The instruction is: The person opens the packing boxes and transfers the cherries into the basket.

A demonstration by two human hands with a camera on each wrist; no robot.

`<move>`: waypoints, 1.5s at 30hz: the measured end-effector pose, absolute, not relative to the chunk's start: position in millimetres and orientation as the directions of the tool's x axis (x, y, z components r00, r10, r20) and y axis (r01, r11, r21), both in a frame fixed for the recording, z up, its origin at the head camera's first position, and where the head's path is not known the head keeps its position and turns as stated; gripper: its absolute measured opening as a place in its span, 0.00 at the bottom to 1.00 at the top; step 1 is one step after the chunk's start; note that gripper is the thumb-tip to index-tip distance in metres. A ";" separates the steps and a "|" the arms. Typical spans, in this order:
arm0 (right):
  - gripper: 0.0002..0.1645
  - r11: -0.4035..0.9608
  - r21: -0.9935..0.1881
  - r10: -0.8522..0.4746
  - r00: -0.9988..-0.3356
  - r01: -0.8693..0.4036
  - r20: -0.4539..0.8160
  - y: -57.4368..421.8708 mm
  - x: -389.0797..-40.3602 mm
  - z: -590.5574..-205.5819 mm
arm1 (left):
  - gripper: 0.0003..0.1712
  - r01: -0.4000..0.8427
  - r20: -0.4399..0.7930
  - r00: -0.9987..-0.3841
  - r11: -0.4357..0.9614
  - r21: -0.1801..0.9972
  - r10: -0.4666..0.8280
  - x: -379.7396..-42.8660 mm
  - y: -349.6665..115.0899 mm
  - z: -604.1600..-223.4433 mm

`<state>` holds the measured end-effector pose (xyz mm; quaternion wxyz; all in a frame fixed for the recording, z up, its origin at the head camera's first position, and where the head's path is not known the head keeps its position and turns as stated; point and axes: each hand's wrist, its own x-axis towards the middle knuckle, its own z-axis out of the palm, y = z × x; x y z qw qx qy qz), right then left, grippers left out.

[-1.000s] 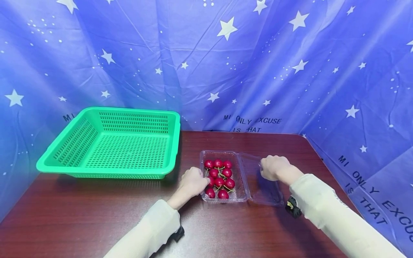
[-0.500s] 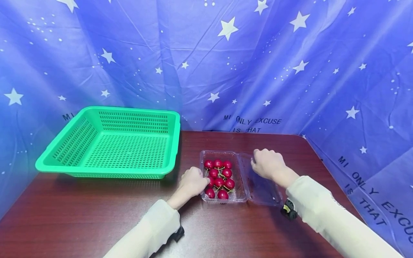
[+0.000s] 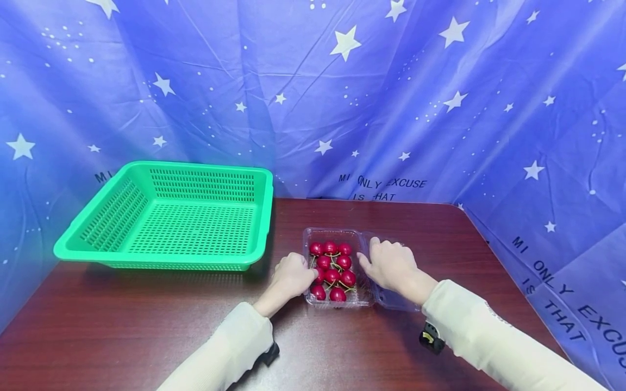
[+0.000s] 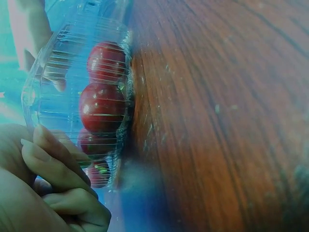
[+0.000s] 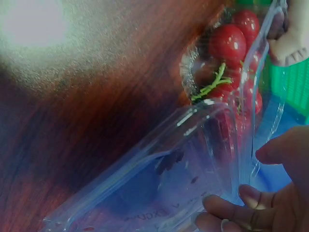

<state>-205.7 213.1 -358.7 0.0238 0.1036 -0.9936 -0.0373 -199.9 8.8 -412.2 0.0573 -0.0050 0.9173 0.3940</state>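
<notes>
A clear plastic clamshell box (image 3: 361, 290) holds several red cherries (image 3: 331, 277) with green stems. Its lid (image 3: 398, 300) lies folded out to the right. At the box's left rim, my left hand (image 3: 292, 276) grips the edge, thumb over the inside. In the left wrist view its curled fingers (image 4: 63, 169) lie against the ribbed wall. My right hand (image 3: 393, 266) is over the lid beside the hinge edge. The right wrist view shows its thumb and fingers (image 5: 236, 212) apart and loosely bent near the hinge, holding nothing; whether they touch the plastic is unclear.
A green plastic basket (image 3: 261, 247) with slotted walls stands on the left of the brown wooden table (image 3: 313, 353). Behind and to the right hangs a blue star-patterned cloth (image 3: 293, 108), close to the table's edges.
My right hand has moved left, from the lid's outer part toward the hinge, and its fingers have loosened. The left hand, box and cherries have stayed in place.
</notes>
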 end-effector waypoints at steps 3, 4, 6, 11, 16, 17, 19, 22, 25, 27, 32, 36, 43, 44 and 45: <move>0.28 0.974 0.089 -0.213 -0.976 -0.210 0.035 211.7 -203.7 -360.7 | 0.23 -0.054 -0.110 -0.993 0.688 0.723 0.037 -199.8 8.7 -412.3; 0.28 0.973 0.093 -0.215 -0.976 -0.212 0.033 211.1 -203.0 -361.5 | 0.23 -0.053 -0.109 -0.993 0.688 0.724 0.039 -199.8 8.7 -412.5; 0.27 0.971 0.101 -0.222 -0.974 -0.218 0.032 209.4 -200.9 -363.0 | 0.23 -0.051 -0.108 -0.993 0.688 0.724 0.040 -199.8 8.6 -412.6; 0.25 0.966 0.103 -0.243 -0.969 -0.238 0.038 203.1 -193.1 -365.5 | 0.23 -0.047 -0.107 -0.993 0.692 0.721 0.044 -199.9 8.2 -413.0; 0.23 0.967 0.086 -0.244 -0.968 -0.238 0.059 199.0 -187.3 -368.1 | 0.23 -0.041 -0.097 -0.994 0.690 0.723 0.042 -199.8 8.1 -412.1; 0.22 0.968 0.083 -0.243 -0.968 -0.237 0.064 198.9 -186.6 -369.2 | 0.23 -0.041 -0.096 -0.995 0.691 0.722 0.042 -199.7 8.2 -411.8; 0.22 0.970 0.071 -0.237 -0.969 -0.233 0.068 199.0 -185.2 -372.3 | 0.24 -0.041 -0.095 -0.995 0.693 0.720 0.041 -199.4 8.4 -411.6; 0.21 0.975 0.046 -0.219 -0.973 -0.216 0.076 199.4 -183.6 -378.2 | 0.24 -0.039 -0.096 -0.994 0.693 0.720 0.044 -199.0 8.9 -411.4; 0.19 0.977 0.032 -0.215 -0.971 -0.213 0.107 200.0 -182.4 -382.8 | 0.24 -0.034 -0.091 -0.995 0.691 0.722 0.045 -199.0 9.3 -411.7; 0.18 0.975 0.023 -0.221 -0.966 -0.220 0.130 200.7 -182.4 -385.2 | 0.24 -0.037 -0.091 -0.995 0.689 0.723 0.043 -198.9 9.6 -411.9; 0.16 0.977 0.000 -0.213 -0.968 -0.215 0.134 202.4 -184.0 -389.0 | 0.23 -0.045 -0.102 -0.994 0.679 0.733 0.044 -198.3 9.8 -412.1; 0.15 0.981 -0.020 -0.188 -0.975 -0.192 0.122 202.8 -185.1 -391.3 | 0.23 -0.048 -0.106 -0.993 0.671 0.740 0.045 -197.9 9.6 -413.6; 0.14 0.982 -0.024 -0.181 -0.976 -0.185 0.122 200.5 -186.8 -392.5 | 0.22 -0.051 -0.114 -0.992 0.680 0.732 0.049 -198.4 8.7 -414.5; 0.13 0.982 -0.023 -0.181 -0.976 -0.185 0.122 200.2 -187.0 -392.1 | 0.22 -0.044 -0.109 -0.993 0.686 0.727 0.052 -198.6 8.6 -414.1; 0.13 0.983 -0.022 -0.181 -0.976 -0.185 0.120 200.0 -187.2 -391.5 | 0.22 -0.035 -0.103 -0.993 0.695 0.719 0.056 -198.9 8.5 -413.7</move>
